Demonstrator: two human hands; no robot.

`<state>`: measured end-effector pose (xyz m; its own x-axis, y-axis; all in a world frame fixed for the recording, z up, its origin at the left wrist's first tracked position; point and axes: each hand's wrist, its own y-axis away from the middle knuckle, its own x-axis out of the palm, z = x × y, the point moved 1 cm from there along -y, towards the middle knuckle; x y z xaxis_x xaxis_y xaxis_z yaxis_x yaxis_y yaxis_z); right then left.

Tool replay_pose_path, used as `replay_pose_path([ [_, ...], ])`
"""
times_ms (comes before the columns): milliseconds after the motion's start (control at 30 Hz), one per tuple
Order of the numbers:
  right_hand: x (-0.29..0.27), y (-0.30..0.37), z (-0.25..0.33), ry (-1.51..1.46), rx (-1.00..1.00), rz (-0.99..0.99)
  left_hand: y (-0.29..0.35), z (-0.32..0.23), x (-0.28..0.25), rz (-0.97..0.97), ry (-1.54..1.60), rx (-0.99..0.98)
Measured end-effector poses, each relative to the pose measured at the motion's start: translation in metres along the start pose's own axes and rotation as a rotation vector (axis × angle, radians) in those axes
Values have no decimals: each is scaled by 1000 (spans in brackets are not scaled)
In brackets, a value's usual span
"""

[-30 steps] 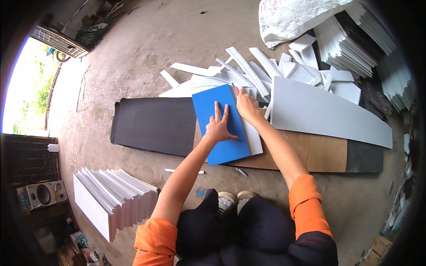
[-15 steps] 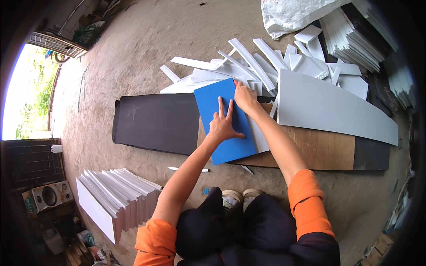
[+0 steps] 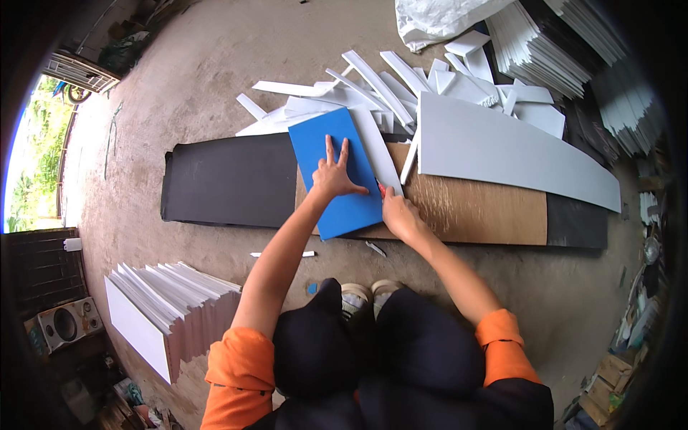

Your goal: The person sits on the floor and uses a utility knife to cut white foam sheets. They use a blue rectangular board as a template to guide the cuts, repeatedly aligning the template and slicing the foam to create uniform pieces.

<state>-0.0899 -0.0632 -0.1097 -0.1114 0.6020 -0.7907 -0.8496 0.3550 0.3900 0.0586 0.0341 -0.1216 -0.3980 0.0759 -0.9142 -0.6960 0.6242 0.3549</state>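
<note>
My left hand [image 3: 332, 175] lies on a blue rectangular board [image 3: 360, 209], its fingers spread and pressing it flat. Beneath that board, a white foam sheet [image 3: 375, 148] sticks out along the right side. My right hand [image 3: 403, 216] is closed around a red-handled cutter knife [image 3: 381, 189], held against the blue board's right edge near its lower end. The blade is too small to make out. Both boards rest over a brown work board [image 3: 487, 208] and a black mat [image 3: 229, 179] on the floor.
A large white sheet [image 3: 502, 150] covers the work board's right part. White offcuts [image 3: 308, 107] pile up behind. Upright white sheets [image 3: 168, 301] stand at lower left. A white sack [image 3: 444, 21] and stacked sheets [image 3: 537, 54] are at far right. A small cutter-like object [image 3: 375, 249] lies near my feet.
My right hand has drawn the knife toward me along the blue board's right edge, from its far corner to near its lower end. My left hand stays on the board. The view has shifted slightly.
</note>
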Motion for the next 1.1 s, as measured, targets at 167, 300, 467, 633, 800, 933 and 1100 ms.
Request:
replay_pose_path([
  [167,17,64,-15,33,33,17,-1,1,0,27,-23,-9],
  [300,28,87,-30,35,34,-24,-2,-1,-1,16,-23,14],
  [467,1,90,-48,-41,-38,-34,18,18,15,-323,137,110],
  [633,-38,-13,-57,-521,38,-137,53,17,30,-612,326,-276],
  [800,-39,-120,-16,-253,-24,-387,31,47,29,-660,640,-342],
  [933,-31,-162,-9,-270,-2,-390,12,52,25,-561,604,-397],
  [1100,-49,-152,1,-572,83,-172,11,49,28,-579,503,-437],
])
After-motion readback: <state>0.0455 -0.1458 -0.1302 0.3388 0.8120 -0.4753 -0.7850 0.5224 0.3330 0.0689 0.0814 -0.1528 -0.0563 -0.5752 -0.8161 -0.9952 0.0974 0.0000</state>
